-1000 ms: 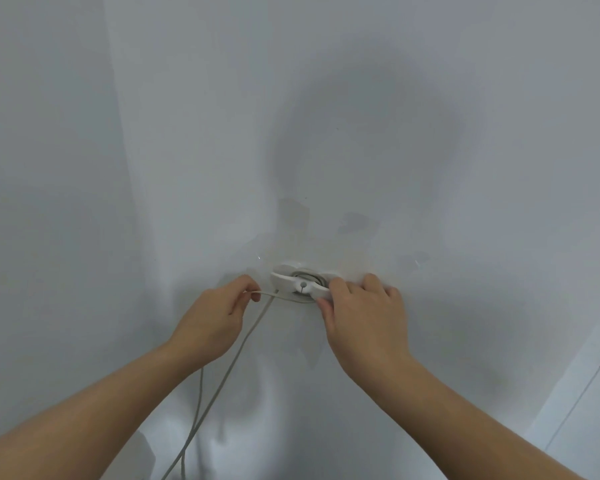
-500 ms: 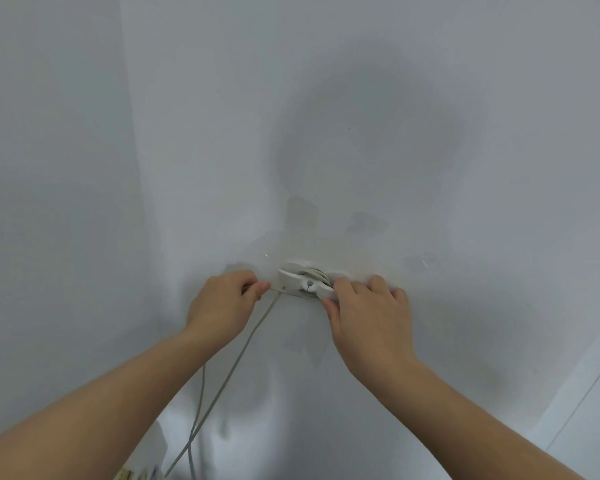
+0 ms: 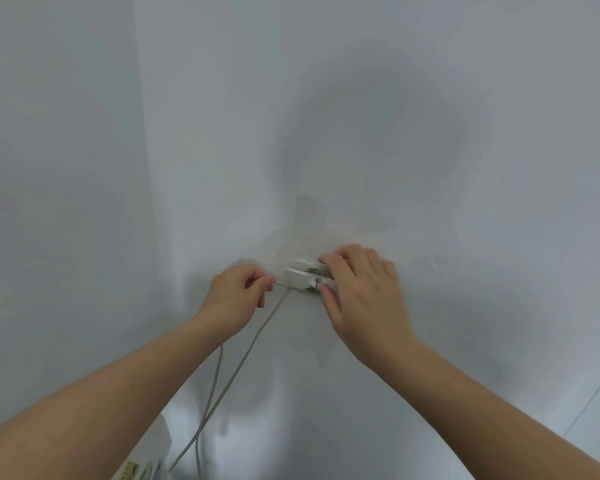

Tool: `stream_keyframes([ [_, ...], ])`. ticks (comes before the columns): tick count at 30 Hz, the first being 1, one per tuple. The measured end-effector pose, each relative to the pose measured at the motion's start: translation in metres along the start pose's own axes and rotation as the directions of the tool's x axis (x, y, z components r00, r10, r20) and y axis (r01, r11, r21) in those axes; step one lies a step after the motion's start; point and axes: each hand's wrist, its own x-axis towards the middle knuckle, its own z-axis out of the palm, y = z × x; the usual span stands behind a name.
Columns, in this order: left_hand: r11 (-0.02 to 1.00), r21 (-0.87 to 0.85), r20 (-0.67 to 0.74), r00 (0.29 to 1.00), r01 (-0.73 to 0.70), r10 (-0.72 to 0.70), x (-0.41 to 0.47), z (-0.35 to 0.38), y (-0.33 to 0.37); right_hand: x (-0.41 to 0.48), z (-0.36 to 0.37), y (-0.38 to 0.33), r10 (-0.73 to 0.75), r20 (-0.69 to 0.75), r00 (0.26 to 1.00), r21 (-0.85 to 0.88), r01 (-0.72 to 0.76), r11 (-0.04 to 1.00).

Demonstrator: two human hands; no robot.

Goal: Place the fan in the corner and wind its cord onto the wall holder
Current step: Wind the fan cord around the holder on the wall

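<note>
Item 1. Wall holder (image 3: 307, 277): white plastic, oblong, fixed to the pale wall (image 3: 430, 133) just right of the room corner, below a patch of marked paint. Contents: grey turns of cord show in the gap between its front plate and the wall. The number of turns cannot be told.

Item 2. Cord (image 3: 243, 362): pale grey and thin. A short taut stretch runs from the holder's left end to the left hand. One strand drops from there, slanting down and left to the lower edge. A second strand hangs from under the left wrist, just beside the first.

Item 3. Left hand (image 3: 234, 301): just left of the holder and apart from it. Fingers curled, thumb and forefinger pinching the cord.

Item 4. Right hand (image 3: 364, 299): over the holder's right end, slightly blurred. The forefinger lies on the upper edge and the thumb on the lower edge, gripping it between them. The other fingers lie close together against the wall.

Item 5. White object (image 3: 146, 459): at the lower edge, under the left forearm, bearing a printed label. What it is cannot be told.
</note>
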Motion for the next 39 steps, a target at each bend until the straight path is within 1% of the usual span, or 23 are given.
stream_keyframes([
  [2,1.000,0.009,-0.014,1.000,-0.013,0.013,0.001,0.000,-0.001,0.017,0.006,0.001,-0.116,0.045,0.992,0.133,0.109,0.985],
  [3,1.000,0.010,-0.017,1.000,-0.018,0.019,0.001,0.000,-0.001,0.023,0.009,0.003,-0.172,0.073,0.982,0.150,0.160,0.976],
  [5,1.000,0.016,-0.009,1.000,-0.022,0.023,0.000,0.001,-0.003,0.027,0.016,0.008,-0.248,0.123,0.961,0.114,0.235,0.965],
  [7,0.999,0.031,0.010,1.000,-0.025,0.024,-0.002,0.001,-0.007,0.025,0.021,0.011,-0.267,0.164,0.950,0.102,0.253,0.962],
  [11,0.998,0.045,0.024,0.999,-0.046,0.045,-0.004,0.001,-0.008,0.025,0.019,0.006,-0.231,0.207,0.951,0.144,0.204,0.968],
  [16,0.995,0.056,-0.020,0.996,-0.085,0.086,-0.002,0.005,-0.004,0.028,0.016,0.005,-0.222,0.240,0.945,0.211,0.172,0.962],
  [18,0.994,0.025,-0.050,0.993,-0.103,0.104,-0.003,0.006,-0.002,0.028,0.015,0.004,-0.221,0.254,0.942,0.215,0.168,0.962],
  [22,0.981,-0.048,-0.127,0.975,-0.187,0.180,-0.009,0.003,0.005,0.030,0.014,0.005,-0.223,0.259,0.940,0.226,0.165,0.960],
  [25,0.974,-0.096,-0.135,0.972,-0.205,0.191,-0.015,0.000,0.006,0.032,0.011,0.004,-0.199,0.261,0.944,0.253,0.132,0.958],
  [27,0.969,-0.109,-0.119,0.971,-0.221,0.208,-0.017,-0.001,0.007,0.034,0.008,-0.001,-0.160,0.305,0.939,0.231,0.090,0.969],
  [29,0.956,-0.181,-0.099,0.971,-0.231,0.216,-0.020,-0.003,0.010,0.037,0.007,-0.006,-0.114,0.347,0.931,0.189,0.050,0.981],
  [31,0.937,-0.266,-0.073,0.974,-0.226,0.215,-0.023,-0.003,0.012,0.040,0.009,-0.013,-0.069,0.355,0.932,0.107,0.033,0.994],
  [33,0.921,-0.324,-0.052,0.976,-0.217,0.211,-0.026,-0.005,0.013,0.042,0.011,-0.021,-0.021,0.337,0.941,0.025,0.013,1.000],
  [35,0.917,-0.344,-0.047,0.979,-0.201,0.197,-0.027,-0.008,0.014,0.041,0.013,-0.025,0.013,0.315,0.949,-0.023,-0.006,1.000],
  [39,0.928,-0.335,-0.077,0.986,-0.162,0.144,-0.023,-0.019,0.009,0.041,0.016,-0.028,0.036,0.204,0.978,-0.014,-0.034,0.999],
])
